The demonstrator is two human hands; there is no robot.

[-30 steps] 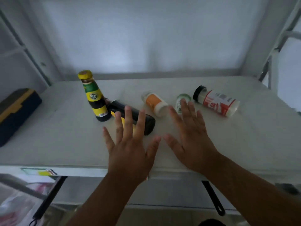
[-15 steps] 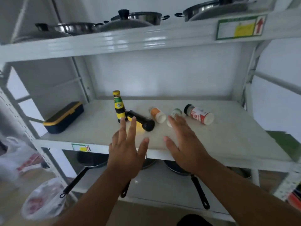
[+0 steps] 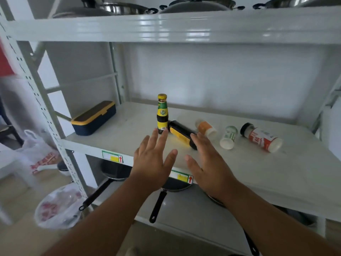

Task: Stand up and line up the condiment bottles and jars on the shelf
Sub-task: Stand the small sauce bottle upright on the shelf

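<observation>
Shelf: a white metal shelf board [image 3: 276, 174] carries five condiment containers, grouped about midway between its front and back edges.
Upright bottle: a small dark glass sauce bottle with a yellow cap and green-and-yellow label [image 3: 162, 113] already stands, left of the board's middle.
Fallen dark bottle: a black bottle with a yellow label [image 3: 181, 134] lies on its side, one end touching the upright bottle's base, the other pointing toward the front edge.
Fallen jars: a small jar with an orange label and white cap [image 3: 205, 128], a white jar with a green label [image 3: 229, 137] and a clear shaker with a red label and black cap [image 3: 261, 137] lie toward the right edge, apart from one another.
Left hand: the person's left hand [image 3: 153, 161] hovers over the front edge, fingers spread wide, holding nothing.
Right hand: the right hand [image 3: 210, 167] is likewise flat and wide, empty, its fingertips near the black bottle's lower end.
Handling: the black bottle looks like glass, so probably heavy, smooth and breakable (and round, so apt to roll); a wrap around its labelled body seems the safest hold. Tipping it up could knock the upright bottle it touches.
Small jars: likely light plastic, easy to pinch round the middle.
Other: a navy box with a yellow-trimmed lid [image 3: 93, 118] sits near the left back corner.
</observation>
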